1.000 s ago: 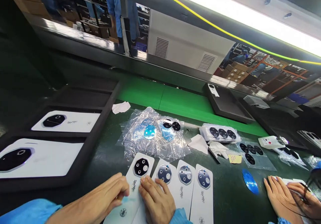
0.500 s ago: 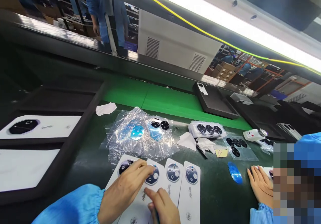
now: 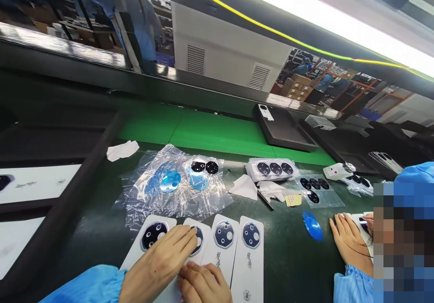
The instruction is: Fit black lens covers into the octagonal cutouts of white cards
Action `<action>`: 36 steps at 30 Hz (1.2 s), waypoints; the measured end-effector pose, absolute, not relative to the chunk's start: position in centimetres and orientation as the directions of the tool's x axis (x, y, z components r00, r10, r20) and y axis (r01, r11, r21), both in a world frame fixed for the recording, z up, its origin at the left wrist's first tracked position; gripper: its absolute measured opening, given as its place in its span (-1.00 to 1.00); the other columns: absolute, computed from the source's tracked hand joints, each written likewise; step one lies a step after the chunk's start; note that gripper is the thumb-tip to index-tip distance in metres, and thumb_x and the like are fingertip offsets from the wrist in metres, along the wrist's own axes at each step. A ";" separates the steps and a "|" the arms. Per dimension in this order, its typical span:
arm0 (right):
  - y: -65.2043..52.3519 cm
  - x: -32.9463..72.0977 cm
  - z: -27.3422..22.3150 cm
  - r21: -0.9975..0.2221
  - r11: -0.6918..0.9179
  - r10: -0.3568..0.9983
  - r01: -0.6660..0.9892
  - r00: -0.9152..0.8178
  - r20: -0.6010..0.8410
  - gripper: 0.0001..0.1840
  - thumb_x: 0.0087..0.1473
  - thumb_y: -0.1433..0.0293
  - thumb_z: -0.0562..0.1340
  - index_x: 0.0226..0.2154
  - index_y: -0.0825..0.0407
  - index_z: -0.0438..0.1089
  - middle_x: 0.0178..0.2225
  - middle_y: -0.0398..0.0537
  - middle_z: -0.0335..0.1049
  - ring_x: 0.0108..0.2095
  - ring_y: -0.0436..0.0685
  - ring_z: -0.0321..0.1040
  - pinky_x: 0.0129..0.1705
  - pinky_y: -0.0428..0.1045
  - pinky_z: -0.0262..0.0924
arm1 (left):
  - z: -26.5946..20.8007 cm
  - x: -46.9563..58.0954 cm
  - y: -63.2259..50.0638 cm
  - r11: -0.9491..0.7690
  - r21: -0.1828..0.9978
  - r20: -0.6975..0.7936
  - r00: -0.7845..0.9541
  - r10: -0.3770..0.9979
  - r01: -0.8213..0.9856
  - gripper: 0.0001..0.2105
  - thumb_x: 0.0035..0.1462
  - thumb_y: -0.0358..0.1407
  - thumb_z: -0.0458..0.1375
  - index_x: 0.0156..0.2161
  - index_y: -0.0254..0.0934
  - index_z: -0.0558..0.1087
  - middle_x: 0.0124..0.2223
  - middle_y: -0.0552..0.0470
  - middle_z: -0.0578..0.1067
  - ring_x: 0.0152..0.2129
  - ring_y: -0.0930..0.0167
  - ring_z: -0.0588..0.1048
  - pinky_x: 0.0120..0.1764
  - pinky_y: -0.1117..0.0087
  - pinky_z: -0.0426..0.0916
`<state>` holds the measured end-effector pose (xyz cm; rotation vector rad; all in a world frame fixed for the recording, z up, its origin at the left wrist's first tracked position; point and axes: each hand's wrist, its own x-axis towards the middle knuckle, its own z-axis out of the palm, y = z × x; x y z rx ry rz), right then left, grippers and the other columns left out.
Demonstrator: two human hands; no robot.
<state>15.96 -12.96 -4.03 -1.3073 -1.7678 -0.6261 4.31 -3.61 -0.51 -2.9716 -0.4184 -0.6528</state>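
Several white phone back covers, each with a black octagonal camera plate near its top, lie fanned side by side on the dark table. My left hand lies across the two leftmost covers, fingers stretched out, their tips on the camera plate of the second one and partly hiding it. Just below and to the right, my right hand rests over the lower part of the covers with its fingers curled in. Whatever the right fingers may hold is hidden. The leftmost camera plate shows above my left hand.
Clear plastic film with blue and black discs lies beyond the covers. A packet of black lens plates, white cloths, a bottle and blue film lie rightward. A black tray stands left; a co-worker's hand works at right.
My left fingers have flattened onto the second cover's camera plate. My right hand has moved slightly left and curled its fingers, hiding the dark thin thing glimpsed there before. The view has shifted right.
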 end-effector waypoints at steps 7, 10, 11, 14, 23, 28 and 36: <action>-12.5 15.9 -3.7 -0.100 0.318 0.474 0.943 -0.067 0.878 -0.60 0.26 0.54 0.04 -0.56 0.06 0.37 -0.55 -0.26 0.52 -0.46 -0.16 0.45 -0.48 -0.18 0.19 | -0.8 4.4 -3.5 -0.978 0.013 0.498 0.847 0.186 0.208 -0.58 -0.02 -0.69 -0.20 -0.14 -0.32 0.32 -0.18 -0.02 0.57 -0.26 0.37 0.54 -0.18 0.40 0.38; -12.5 15.8 -3.6 -0.115 0.319 0.488 0.941 -0.060 0.871 -0.58 0.27 0.54 0.02 -0.57 0.06 0.37 -0.55 -0.27 0.52 -0.47 -0.16 0.45 -0.49 -0.18 0.19 | -0.6 4.4 -3.2 -0.973 0.110 0.502 0.834 0.229 0.201 -0.62 0.03 -0.67 -0.19 -0.18 -0.27 0.31 -0.23 0.02 0.56 -0.28 0.39 0.52 -0.20 0.42 0.37; -12.6 15.8 -3.5 -0.119 0.316 0.490 0.941 -0.054 0.870 -0.58 0.28 0.54 0.03 -0.57 0.06 0.37 -0.55 -0.27 0.52 -0.48 -0.17 0.45 -0.49 -0.18 0.20 | -0.4 4.5 -2.9 -0.965 0.170 0.484 0.837 0.257 0.199 -0.64 0.06 -0.65 -0.20 -0.21 -0.25 0.31 -0.27 0.04 0.54 -0.32 0.39 0.51 -0.24 0.43 0.38; -12.6 15.9 -3.1 -0.108 0.318 0.491 0.942 -0.065 0.869 -0.59 0.27 0.54 0.06 -0.58 0.07 0.36 -0.54 -0.28 0.53 -0.47 -0.17 0.45 -0.48 -0.19 0.21 | -0.1 5.1 -2.0 -0.896 0.382 0.369 0.851 0.374 0.228 -0.70 0.17 -0.59 -0.21 -0.27 -0.22 0.30 -0.35 0.06 0.46 -0.40 0.40 0.44 -0.31 0.43 0.35; -12.8 16.2 -2.6 -0.080 0.341 0.525 0.937 -0.119 0.843 -0.61 0.29 0.51 0.05 -0.54 0.09 0.39 -0.49 -0.26 0.55 -0.42 -0.16 0.47 -0.44 -0.18 0.21 | -0.4 7.0 0.1 -0.741 0.625 0.142 0.897 0.419 0.246 -0.77 0.12 -0.59 -0.17 -0.32 -0.24 0.22 -0.32 0.04 0.36 -0.39 0.38 0.32 -0.34 0.40 0.26; -12.9 16.3 -1.9 -0.080 0.347 0.547 0.934 -0.132 0.826 -0.59 0.29 0.54 0.04 -0.54 0.09 0.39 -0.49 -0.26 0.55 -0.42 -0.16 0.48 -0.43 -0.18 0.21 | 0.0 7.2 0.8 -0.761 0.615 0.135 0.923 0.359 0.206 -0.79 0.15 -0.57 -0.18 -0.35 -0.23 0.18 -0.34 0.04 0.34 -0.39 0.38 0.30 -0.33 0.40 0.25; -12.6 15.7 -3.1 -0.138 0.332 0.506 0.933 -0.053 0.861 -0.57 0.31 0.51 0.02 -0.54 0.09 0.39 -0.51 -0.25 0.54 -0.41 -0.16 0.47 -0.41 -0.17 0.19 | -1.8 7.0 0.0 -0.857 0.497 0.269 0.915 0.302 0.137 -0.71 0.02 -0.68 -0.18 -0.29 -0.28 0.21 -0.31 -0.02 0.33 -0.36 0.33 0.25 -0.28 0.31 0.19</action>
